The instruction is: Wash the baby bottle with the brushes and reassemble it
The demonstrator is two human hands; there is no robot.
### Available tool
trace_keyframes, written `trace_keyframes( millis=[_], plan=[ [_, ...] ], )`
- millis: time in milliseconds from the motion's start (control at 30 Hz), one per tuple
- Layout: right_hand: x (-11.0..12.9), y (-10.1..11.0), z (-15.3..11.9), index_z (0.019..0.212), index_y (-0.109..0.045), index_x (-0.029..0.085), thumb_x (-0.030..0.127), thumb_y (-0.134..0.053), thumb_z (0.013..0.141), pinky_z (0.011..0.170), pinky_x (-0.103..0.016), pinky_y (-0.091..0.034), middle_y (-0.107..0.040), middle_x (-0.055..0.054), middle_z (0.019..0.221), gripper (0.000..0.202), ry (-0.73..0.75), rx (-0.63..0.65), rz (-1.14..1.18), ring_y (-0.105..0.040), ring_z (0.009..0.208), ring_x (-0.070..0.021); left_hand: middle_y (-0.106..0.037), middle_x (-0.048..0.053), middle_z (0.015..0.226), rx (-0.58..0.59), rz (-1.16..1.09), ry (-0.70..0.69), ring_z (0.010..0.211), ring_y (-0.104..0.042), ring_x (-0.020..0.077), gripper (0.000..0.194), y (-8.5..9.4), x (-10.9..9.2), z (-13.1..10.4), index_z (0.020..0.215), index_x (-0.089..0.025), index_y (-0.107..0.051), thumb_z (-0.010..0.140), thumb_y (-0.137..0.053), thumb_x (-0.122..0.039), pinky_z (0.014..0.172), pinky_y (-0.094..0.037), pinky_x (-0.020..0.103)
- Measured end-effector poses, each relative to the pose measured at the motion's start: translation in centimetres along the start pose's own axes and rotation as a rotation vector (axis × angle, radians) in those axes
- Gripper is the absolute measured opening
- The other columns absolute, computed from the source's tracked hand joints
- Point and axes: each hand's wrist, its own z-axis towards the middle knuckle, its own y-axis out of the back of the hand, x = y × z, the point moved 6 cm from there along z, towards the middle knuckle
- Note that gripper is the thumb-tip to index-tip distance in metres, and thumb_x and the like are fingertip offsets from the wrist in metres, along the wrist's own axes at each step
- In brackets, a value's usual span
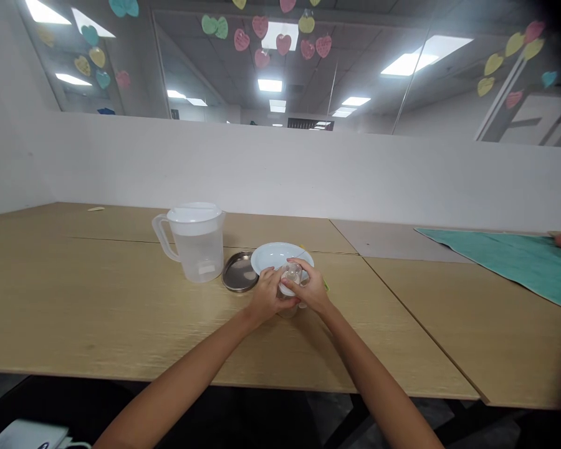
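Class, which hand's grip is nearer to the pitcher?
Left. The left hand's grip is on the clear container, to the right of the pitcher; the right hand's grip is on the container's right side, farther from the pitcher.

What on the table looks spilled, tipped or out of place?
No spill shows; the lidded pitcher stands upright. One oddity: a small pale sliver lying apart at the back left of the table, too small to identify. The left hand and right hand partly hide the clear container, so its condition is unclear.
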Motion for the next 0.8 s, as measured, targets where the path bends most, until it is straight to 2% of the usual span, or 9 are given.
trace_keyframes(
  millis=[167, 333, 533, 800],
  plan=[
    [-0.3, -0.1, -0.1, 0.110, -0.051, 0.020, 0.040, -0.069, 0.066, 0.079, -0.031, -0.047, -0.064, -0.003, 0.092, 0.051, -0.038, -0.022, 0.058, -0.059, 0.086, -0.0183, -0.058, 0.012, 0.112, 0.018, 0.017, -0.015, 0.107, -0.050, 0.0309, 0.073, 0.0, 0.2, 0.0, 0.123, -0.017, -0.044, 0.062, -0.069, -0.047, 0.098, -0.033, 0.049],
    [-0.7, -0.2, 0.0, 0.101, -0.053, 0.020, 0.037, -0.072, 0.062, 0.078, -0.030, -0.046, -0.062, -0.004, 0.098, 0.047, -0.067, -0.028, 0.132, -0.058, 0.088, -0.0184, -0.059, 0.009, 0.113, 0.029, 0.017, -0.018, 0.106, -0.051, 0.0273, 0.068, 0.2, -0.1, 0.2, 0.123, -0.018, -0.044, 0.064, -0.068, -0.043, 0.100, -0.031, 0.046],
    [-1.0, -0.4, 0.4, 0.099, -0.057, 0.020, 0.031, -0.076, 0.057, 0.077, -0.029, -0.047, -0.061, -0.004, 0.096, 0.047, -0.123, 0.013, 0.327, -0.058, 0.086, -0.0178, -0.060, 0.011, 0.108, 0.016, 0.046, 0.009, 0.104, -0.051, 0.0293, 0.071, 0.6, -0.2, 0.2, 0.122, -0.016, -0.045, 0.064, -0.066, -0.051, 0.095, -0.035, 0.046],
    [-1.1, -0.3, 0.5, 0.098, -0.063, 0.018, 0.030, -0.076, 0.057, 0.083, -0.032, -0.046, -0.063, -0.006, 0.102, 0.044, -0.193, 0.041, 0.416, -0.058, 0.094, -0.0210, -0.056, 0.015, 0.118, 0.047, 0.013, -0.001, 0.110, -0.048, 0.0302, 0.087, 0.5, -0.3, 0.2, 0.134, -0.014, -0.029, 0.067, -0.060, -0.060, 0.097, -0.033, 0.048]
  ],
)
